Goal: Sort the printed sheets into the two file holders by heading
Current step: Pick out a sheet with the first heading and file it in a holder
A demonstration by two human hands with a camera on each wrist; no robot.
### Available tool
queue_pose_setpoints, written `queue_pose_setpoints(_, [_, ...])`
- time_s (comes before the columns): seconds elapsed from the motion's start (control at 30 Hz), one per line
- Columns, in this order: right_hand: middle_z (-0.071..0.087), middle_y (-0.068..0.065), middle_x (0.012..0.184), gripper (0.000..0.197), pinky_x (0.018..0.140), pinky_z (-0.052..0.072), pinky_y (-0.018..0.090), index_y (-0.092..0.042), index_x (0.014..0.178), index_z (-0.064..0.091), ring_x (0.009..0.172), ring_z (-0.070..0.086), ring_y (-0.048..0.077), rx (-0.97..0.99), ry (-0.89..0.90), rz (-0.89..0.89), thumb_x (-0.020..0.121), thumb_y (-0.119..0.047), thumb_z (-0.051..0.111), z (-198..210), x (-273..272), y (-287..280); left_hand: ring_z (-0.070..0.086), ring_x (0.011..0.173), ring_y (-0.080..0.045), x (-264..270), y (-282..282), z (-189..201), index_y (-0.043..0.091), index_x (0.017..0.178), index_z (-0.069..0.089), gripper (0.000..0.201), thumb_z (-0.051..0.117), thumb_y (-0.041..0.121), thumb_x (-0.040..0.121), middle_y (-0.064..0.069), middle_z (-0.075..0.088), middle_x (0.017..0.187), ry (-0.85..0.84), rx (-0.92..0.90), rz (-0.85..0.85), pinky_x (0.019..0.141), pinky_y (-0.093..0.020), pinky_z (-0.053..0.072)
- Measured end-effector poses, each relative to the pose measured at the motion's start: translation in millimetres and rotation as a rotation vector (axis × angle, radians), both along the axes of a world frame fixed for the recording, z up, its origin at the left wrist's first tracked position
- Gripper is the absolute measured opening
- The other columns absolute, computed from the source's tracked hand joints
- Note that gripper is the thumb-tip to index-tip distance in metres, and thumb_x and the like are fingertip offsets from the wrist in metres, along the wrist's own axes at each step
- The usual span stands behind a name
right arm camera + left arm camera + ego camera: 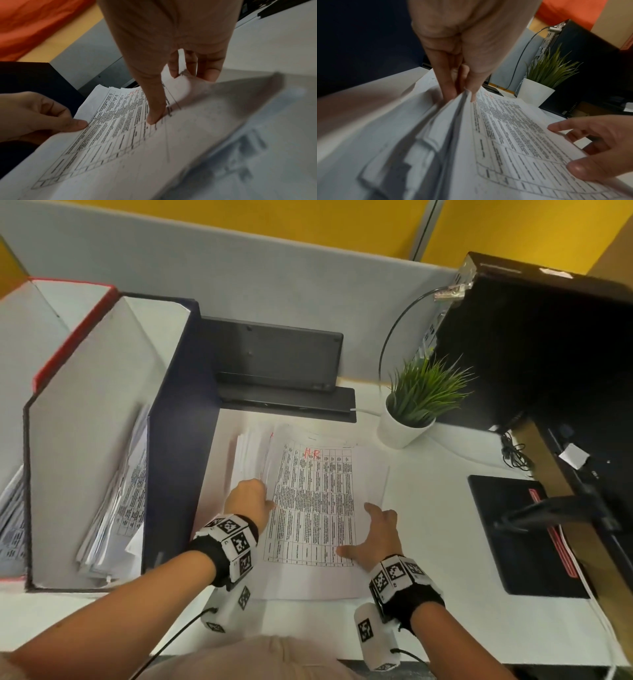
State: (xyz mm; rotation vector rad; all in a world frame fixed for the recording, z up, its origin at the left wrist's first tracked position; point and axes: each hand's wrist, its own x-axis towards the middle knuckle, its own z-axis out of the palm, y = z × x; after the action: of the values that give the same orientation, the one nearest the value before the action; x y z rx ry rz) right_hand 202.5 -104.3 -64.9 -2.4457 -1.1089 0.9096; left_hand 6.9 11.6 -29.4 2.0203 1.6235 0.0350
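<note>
Head view: evenly lit, wide-angle bending at the edges. Both wrist views: dimmer, with heavy blur nearest the lens; print stays legible only mid-way along the top sheet.

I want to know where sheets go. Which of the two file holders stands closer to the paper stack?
The dark blue file holder: it stands directly left of the paper stack. The red-edged file holder is farther left, behind it.

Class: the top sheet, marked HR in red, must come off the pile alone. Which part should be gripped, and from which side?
Grip the top sheet by its right edge, coming from the right. The right hand is already curling that edge up off the pile, so fingers probably fit beneath. The left hand pinches the opposite edge.
</note>
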Motion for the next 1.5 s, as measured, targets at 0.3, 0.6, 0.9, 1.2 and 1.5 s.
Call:
queue_pose_setpoints(0.3, [0.027, 0.006, 0.135, 0.100, 0.109, 0.033, 0.040, -0.026, 0.139, 0.032, 0.127, 0.028, 0.025, 0.063, -0.076, 0.015, 0.057, -0.035, 0.087, 21.1, 8.5, 7.7, 0.058, 0.080, -0.017, -16.6, -5.2, 22.6, 0.010, 0.103, 0.068, 0.019, 0.052, 0.013, 0.093, -0.005, 0.062, 0.096, -0.194, 0.286, -0.082, 0.069, -0.024, 0.046])
queue_pose_setpoints(0.6, [0.055, -0.001, 0.106, 0.081, 0.083, 0.045, 0.027, -0.021, 0.132, 0.039, 0.098, 0.055, 0.017, 0.336, 0.413, -0.263, 0.066, -0.016, 0.084, 20.7, 15.2, 16.0, 0.057, 0.107, -0.024, -20.7, -9.1, 11.7, 0.000, 0.109, 0.059, 0.025, 0.044, -0.009, 0.091, -0.011, 0.062, 0.112, -0.530, -0.114, 0.044, 0.093, -0.027, 0.044])
queue_pose_setpoints(0.9, [0.059, 0.010, 0.071, 0.041, 0.055, 0.044, 0.021, -0.010, 0.048, 0.056, 0.070, 0.055, 0.022, 0.465, 0.506, -0.364, 0.077, 0.018, 0.052, 9.3, 25.9, -0.6, 0.060, 0.084, -0.020, -9.9, 20.2, 13.3, 0.010, 0.099, 0.061, 0.010, 0.056, 0.012, 0.091, -0.009, 0.064, 0.101, -0.476, -0.097, 0.330, 0.072, -0.029, 0.050])
queue_pose_setpoints(1.2, [0.059, 0.007, 0.075, 0.040, 0.048, 0.043, 0.007, -0.010, 0.059, 0.052, 0.063, 0.057, 0.010, 0.529, 0.457, -0.336, 0.075, 0.026, 0.049, 9.6, 23.7, -2.0, 0.058, 0.069, -0.016, 8.1, 33.3, 11.5, 0.017, 0.060, 0.063, 0.032, 0.055, -0.003, 0.083, 0.001, 0.062, 0.069, -0.304, -0.137, 0.285, 0.070, -0.027, 0.049])
queue_pose_setpoints(1.5, [0.066, 0.014, 0.110, 0.054, 0.092, 0.052, 0.043, 0.000, 0.113, 0.058, 0.101, 0.063, 0.026, 0.466, 0.370, -0.389, 0.064, 0.002, 0.081, 10.7, 19.1, 7.7, 0.061, 0.083, -0.014, 1.6, 11.7, 7.1, 0.008, 0.105, 0.070, 0.020, 0.059, 0.008, 0.089, -0.006, 0.070, 0.096, -0.534, 0.164, 0.126, 0.080, -0.026, 0.049])
